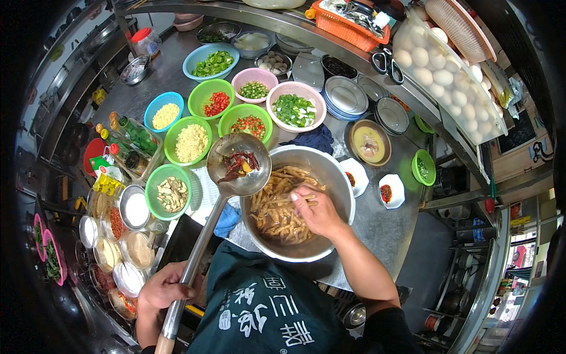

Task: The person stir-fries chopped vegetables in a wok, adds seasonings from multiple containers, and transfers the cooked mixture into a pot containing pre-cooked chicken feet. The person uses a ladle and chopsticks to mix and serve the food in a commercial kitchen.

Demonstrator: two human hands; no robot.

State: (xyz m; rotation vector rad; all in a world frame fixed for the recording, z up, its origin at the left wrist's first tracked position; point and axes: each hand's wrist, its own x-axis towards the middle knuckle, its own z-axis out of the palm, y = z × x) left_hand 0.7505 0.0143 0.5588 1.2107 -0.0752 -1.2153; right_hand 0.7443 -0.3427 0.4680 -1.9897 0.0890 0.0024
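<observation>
My left hand [170, 285] grips the metal handle of a large ladle [239, 164], whose bowl holds dried red chillies and some yellowish pieces above the left rim of a big metal pot [345, 208]. Inside the pot lie many brown chicken feet [283, 221] in dark liquid. Over them, my right hand [314, 210] holds chopsticks [309, 201] low in the pot; whether their tips grip anything cannot be seen. A blue cloth [227, 220] lies beside the pot on the left.
Baskets of chopped garlic [191, 142], chillies [216, 104] and green onion [293, 109] stand behind the pot. Seasoning containers [138, 250] crowd the left. Stacked plates [346, 95], a soup bowl [369, 142] and sauce dishes [391, 191] stand right. A metal shelf [415, 95] overhangs the table.
</observation>
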